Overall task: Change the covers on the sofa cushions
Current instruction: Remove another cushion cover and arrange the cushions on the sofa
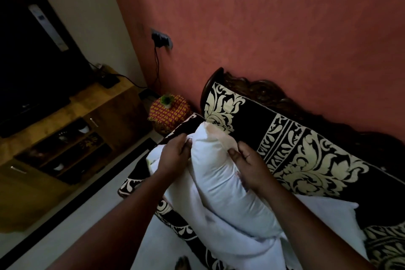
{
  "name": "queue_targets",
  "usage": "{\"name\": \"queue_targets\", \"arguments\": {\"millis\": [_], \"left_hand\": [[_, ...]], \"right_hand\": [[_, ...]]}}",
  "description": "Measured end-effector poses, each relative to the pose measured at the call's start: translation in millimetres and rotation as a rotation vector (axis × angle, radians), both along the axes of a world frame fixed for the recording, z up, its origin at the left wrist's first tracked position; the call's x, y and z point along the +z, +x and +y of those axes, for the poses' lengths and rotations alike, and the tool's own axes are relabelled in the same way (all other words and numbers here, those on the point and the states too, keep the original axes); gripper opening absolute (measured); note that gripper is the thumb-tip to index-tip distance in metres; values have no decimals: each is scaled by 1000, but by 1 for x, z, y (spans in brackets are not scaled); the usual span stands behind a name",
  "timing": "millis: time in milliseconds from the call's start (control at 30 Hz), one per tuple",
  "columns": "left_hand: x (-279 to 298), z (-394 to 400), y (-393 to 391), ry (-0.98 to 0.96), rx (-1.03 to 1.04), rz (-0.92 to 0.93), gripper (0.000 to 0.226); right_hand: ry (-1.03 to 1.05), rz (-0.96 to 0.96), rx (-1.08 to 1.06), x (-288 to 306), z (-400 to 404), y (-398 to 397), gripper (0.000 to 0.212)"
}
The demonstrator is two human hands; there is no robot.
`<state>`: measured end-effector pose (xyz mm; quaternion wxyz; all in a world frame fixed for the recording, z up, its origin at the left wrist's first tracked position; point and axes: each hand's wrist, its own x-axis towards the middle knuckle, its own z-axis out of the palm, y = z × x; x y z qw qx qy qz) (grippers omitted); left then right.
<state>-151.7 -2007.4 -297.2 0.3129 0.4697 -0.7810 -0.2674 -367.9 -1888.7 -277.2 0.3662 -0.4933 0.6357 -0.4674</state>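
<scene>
Against a textured terracotta wall (274, 28), a person is gripping a plump white cushion (221, 180) above a carved dark-wood sofa (306, 151) upholstered in black fabric with cream floral scrolls, the left hand (173, 155) pinching loose white cloth at the cushion's upper corner while the right hand (249, 166) is clutching its opposite edge with curled fingers. At left, 1 dark television (32, 72) is sitting on a wooden cabinet (72, 129), beside a round stool (169, 112) covered in red-and-yellow patterned cloth; no writing is legible anywhere.
</scene>
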Motion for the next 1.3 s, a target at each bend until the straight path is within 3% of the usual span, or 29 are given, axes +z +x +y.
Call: {"name": "queue_targets", "arguments": {"millis": [67,100,167,200,233,300,367,433,533,633,733,800,867,1033,1300], "left_hand": [[7,3,-7,52,85,48,38],[14,7,-12,63,95,48,39],[27,12,-22,-12,75,4,39],[31,14,-27,-60,67,-38,38],[37,16,-31,-97,65,-77,39],[46,16,-30,-152,40,-94,39],[52,14,-19,-183,-25,-23,33],[42,1,3,-166,46,12,42],[9,-29,53,163,371,-289,64],[-14,-31,81,313,323,-390,33],[-17,-25,75,301,304,-159,17],[-18,-27,68,457,297,226,39],[-24,-28,59,572,302,348,51],[-3,-18,43,320,491,95,44],[-5,-43,76,300,667,-261,50]], "right_hand": [[-44,71,-61,10,-2,5,55],[-59,125,-46,14,-3,11,76],[-81,384,-33,16,-4,26,115],[-95,502,-85,17,-5,34,119],[-133,538,-150,16,-8,37,110],[-226,429,-224,12,-11,32,74],[-236,369,-216,7,-12,22,53],[-240,401,-237,2,-9,15,50],[-340,424,-324,7,-3,6,40],[-403,414,-339,18,0,-8,35],[-392,330,-294,21,8,-17,41],[-357,284,-300,19,12,-21,46],[-341,271,-302,16,14,-22,49],[-342,293,-296,15,25,-21,40],[-426,225,-376,29,53,-38,41]]}}
